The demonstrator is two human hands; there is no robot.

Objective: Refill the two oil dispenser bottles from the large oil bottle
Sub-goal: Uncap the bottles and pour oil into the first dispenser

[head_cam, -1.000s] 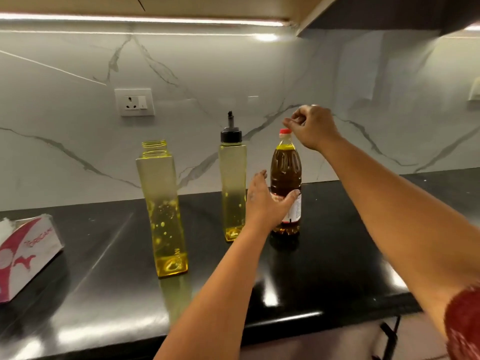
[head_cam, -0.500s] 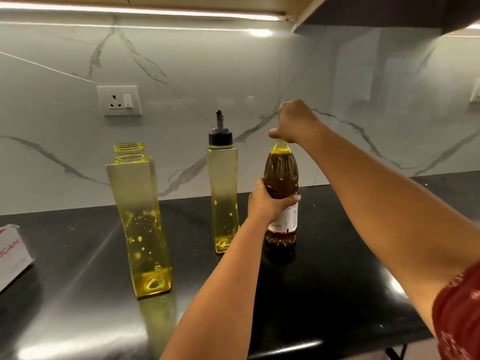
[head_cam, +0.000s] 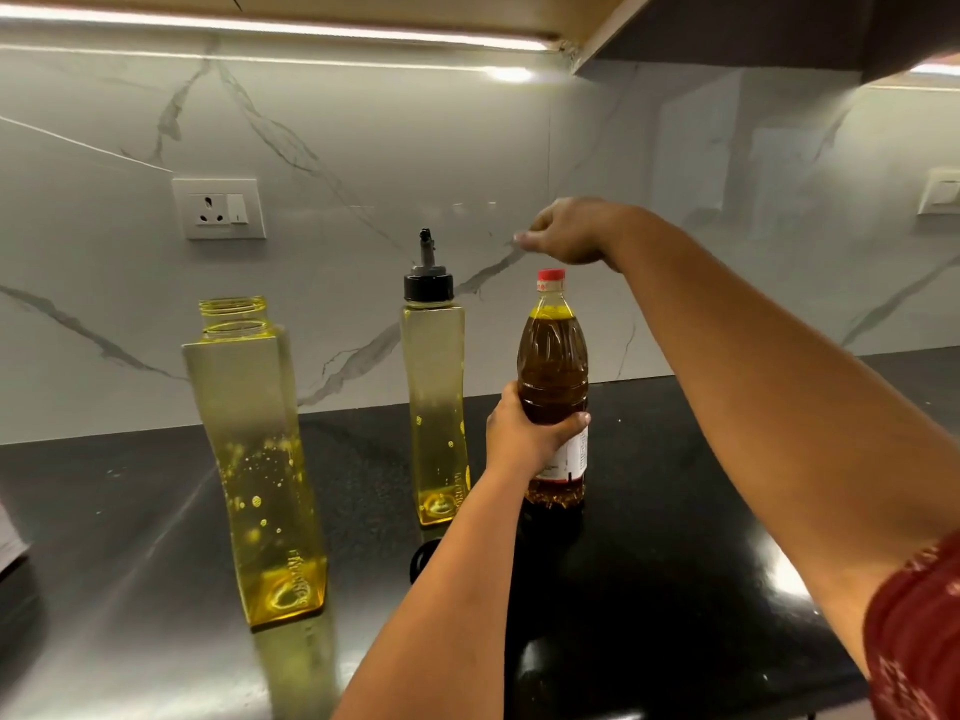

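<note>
While the left grip [head_cam: 524, 433] curls round the large oil bottle [head_cam: 553, 376] standing on the table [head_cam: 675, 511], the right grip [head_cam: 563, 231] hovers just above its red cap [head_cam: 551, 275], fingers curled; whether they pinch anything is unclear. Left of the left grip stand the capped dispenser [head_cam: 435, 402] and, farther left, the uncapped dispenser [head_cam: 254, 449].

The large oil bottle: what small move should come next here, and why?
Probably bring the right hand back down onto the red cap and unscrew it. The cap is on the large oil bottle, the right hand hangs just above it, and the left hand grips the bottle upright on the counter. The nearer dispenser bottle is already open.
</note>
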